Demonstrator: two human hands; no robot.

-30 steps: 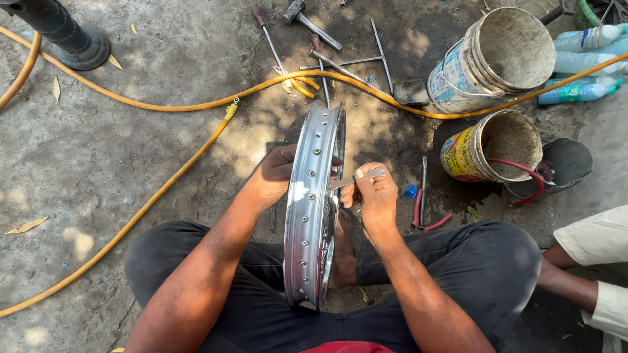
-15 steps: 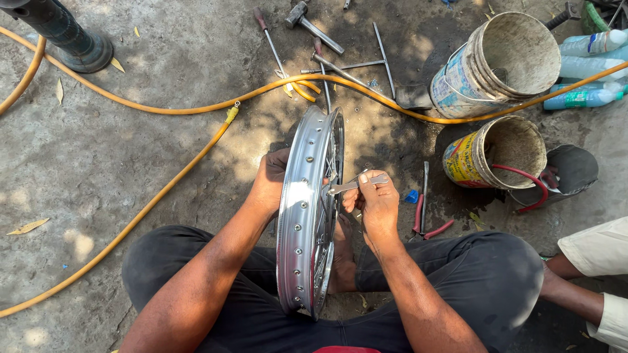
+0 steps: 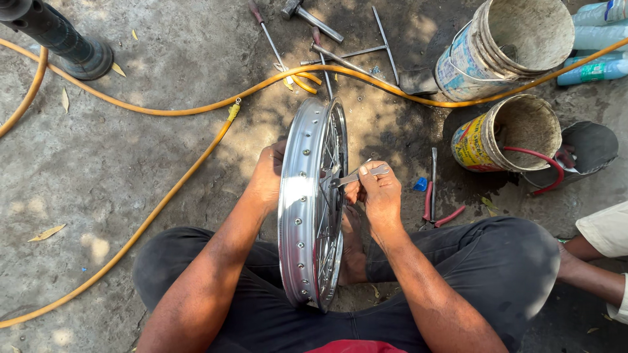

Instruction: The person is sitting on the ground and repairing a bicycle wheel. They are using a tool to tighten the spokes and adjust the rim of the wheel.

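A chrome spoked wheel rim (image 3: 297,196) stands upright on its edge between my legs. My left hand (image 3: 268,173) grips the rim's left side and steadies it. My right hand (image 3: 378,195) is closed on a small flat metal spanner (image 3: 358,175), whose head sits on a spoke on the right side of the rim. My bare foot (image 3: 353,245) rests beside the rim's lower part.
A yellow hose (image 3: 176,173) snakes over the concrete. Hammer, screwdrivers and rods (image 3: 327,46) lie beyond the rim. Two worn buckets (image 3: 507,124) stand at the right, red-handled pliers (image 3: 432,209) near my right knee. Another person's arm (image 3: 592,271) is at the right edge.
My right hand has lifted the spanner onto a spoke. The rim and my left hand have stayed nearly where they were.
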